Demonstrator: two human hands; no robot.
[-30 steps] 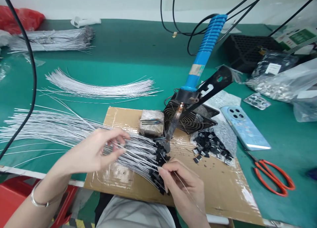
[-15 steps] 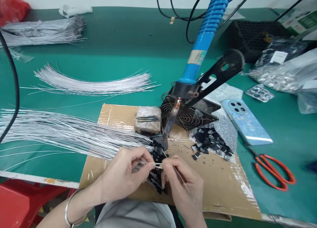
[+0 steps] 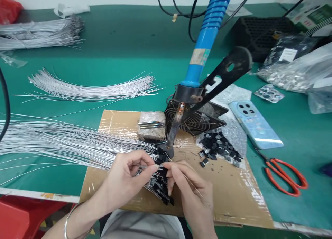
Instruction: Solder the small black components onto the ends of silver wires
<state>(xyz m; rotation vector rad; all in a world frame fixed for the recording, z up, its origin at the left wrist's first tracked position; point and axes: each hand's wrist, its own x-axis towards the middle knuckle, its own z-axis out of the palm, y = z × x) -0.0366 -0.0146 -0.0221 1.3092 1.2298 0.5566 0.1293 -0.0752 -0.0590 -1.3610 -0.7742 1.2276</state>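
Observation:
My left hand (image 3: pixel 132 175) is closed, thumb and forefinger pinching the end of a thin white cable. Close against its fingertips, my right hand (image 3: pixel 190 190) is closed too. A thin strand that looks like solder wire (image 3: pixel 193 191) runs through its fingers; whether they also grip the cable's tip is hidden. Under and beyond both hands lies a bundle of white cables (image 3: pixel 77 138), several with small black connectors (image 3: pixel 161 185) on their right ends. A blue-handled soldering iron (image 3: pixel 177 123) points down just beyond the fingers, held in a black bracket (image 3: pixel 223 80).
Cardboard (image 3: pixel 223 194) covers the work spot. On it stand a fan (image 3: pixel 190 119) and a block with metal rods (image 3: pixel 151 126); black connectors (image 3: pixel 218 145) lie in a pile. Scissors (image 3: pixel 285 175) and a phone (image 3: pixel 256 125) are at the right. Another cable bundle (image 3: pixel 93 90) lies behind.
My fingertips have drawn closer together, narrowing the gap where white cable ends showed. The whole view has shifted slightly, so the surroundings sit a little further left.

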